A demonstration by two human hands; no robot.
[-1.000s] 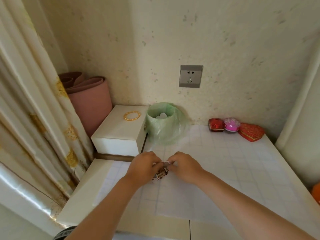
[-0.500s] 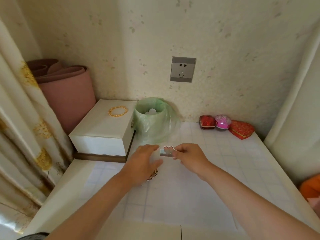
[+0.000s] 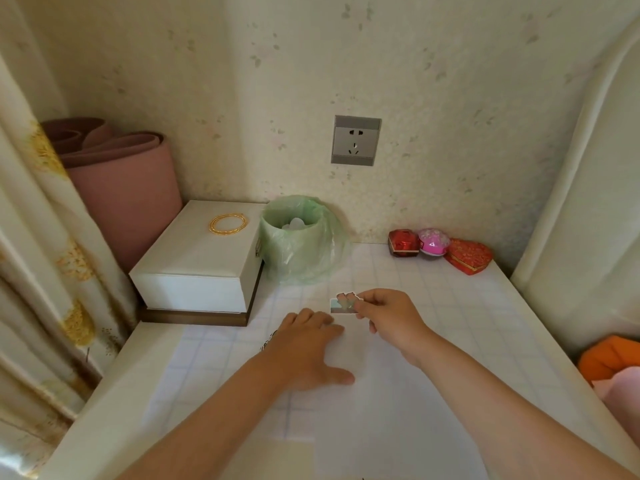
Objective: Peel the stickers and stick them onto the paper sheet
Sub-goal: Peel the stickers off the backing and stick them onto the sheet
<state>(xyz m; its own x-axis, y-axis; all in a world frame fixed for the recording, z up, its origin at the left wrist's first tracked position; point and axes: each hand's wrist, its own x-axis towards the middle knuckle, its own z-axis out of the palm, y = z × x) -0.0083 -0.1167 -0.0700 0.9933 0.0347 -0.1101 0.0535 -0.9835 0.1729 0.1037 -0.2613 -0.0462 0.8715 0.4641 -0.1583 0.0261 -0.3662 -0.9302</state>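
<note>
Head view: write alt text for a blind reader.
The right hand pinches a sticker over the table; the left hand rests flat on a paper sheet. Behind stand a white box and a green-bagged bin.

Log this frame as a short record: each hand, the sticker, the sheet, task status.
left hand: rests flat on the paper sheet, holds nothing
right hand: pinches a sticker by its right edge
sticker: held up, in front of the green-lined bin
status: sticker not yet stuck on the sheet
</note>
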